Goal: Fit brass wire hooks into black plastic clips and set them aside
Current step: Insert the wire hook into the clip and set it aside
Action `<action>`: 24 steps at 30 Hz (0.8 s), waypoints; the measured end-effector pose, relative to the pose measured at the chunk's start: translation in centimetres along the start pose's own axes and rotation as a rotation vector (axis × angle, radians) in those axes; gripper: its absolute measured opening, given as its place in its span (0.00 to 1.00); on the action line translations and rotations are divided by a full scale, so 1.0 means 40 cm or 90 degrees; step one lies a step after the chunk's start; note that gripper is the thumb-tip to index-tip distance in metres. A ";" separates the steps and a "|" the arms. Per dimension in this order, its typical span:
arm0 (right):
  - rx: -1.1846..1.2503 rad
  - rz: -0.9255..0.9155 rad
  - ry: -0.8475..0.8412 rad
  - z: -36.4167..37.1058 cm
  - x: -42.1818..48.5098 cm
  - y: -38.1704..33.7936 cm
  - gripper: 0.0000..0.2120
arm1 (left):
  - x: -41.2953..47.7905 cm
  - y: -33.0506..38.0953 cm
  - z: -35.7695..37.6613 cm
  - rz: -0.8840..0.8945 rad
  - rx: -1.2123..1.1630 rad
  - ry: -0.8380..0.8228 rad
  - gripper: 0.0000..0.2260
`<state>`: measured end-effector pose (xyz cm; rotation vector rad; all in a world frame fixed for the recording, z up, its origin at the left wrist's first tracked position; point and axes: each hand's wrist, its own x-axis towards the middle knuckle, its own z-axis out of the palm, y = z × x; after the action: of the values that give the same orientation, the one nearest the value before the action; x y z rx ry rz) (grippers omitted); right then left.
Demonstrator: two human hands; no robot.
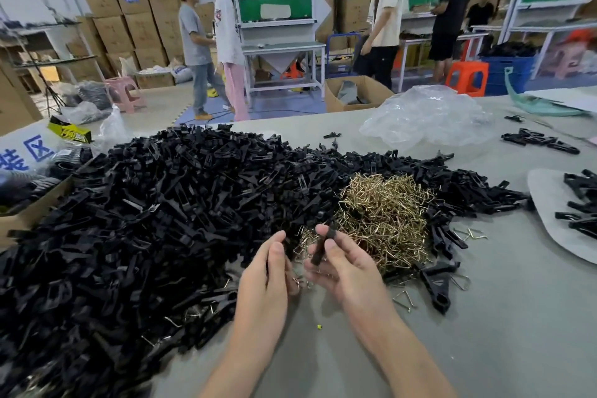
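While the right hand (339, 263) pinches a slim matte black clip (324, 244) between thumb and forefinger, it stands tilted; the left hand (266, 271) curls (contents unclear).

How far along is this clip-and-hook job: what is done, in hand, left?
Done: a few clips set aside on the grey mat. In hand: right hand pinches one black clip; left hand seems to hold brass hooks. Left: the big clip heap and hook pile.
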<state>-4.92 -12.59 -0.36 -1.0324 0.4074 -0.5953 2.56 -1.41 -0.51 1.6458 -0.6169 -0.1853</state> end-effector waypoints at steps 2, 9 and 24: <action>0.006 0.011 -0.015 0.005 0.001 0.003 0.12 | 0.005 0.004 -0.004 -0.020 -0.021 0.000 0.13; 0.024 0.015 -0.016 0.012 0.012 0.009 0.10 | 0.003 0.027 0.004 -0.068 -0.207 -0.028 0.13; 0.023 0.027 -0.039 0.012 0.011 0.018 0.10 | -0.010 0.026 0.010 -0.034 -0.176 -0.008 0.13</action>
<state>-4.13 -12.27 -0.79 -1.0024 0.3614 -0.5305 1.74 -1.61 0.32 1.3947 -0.5307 -0.3065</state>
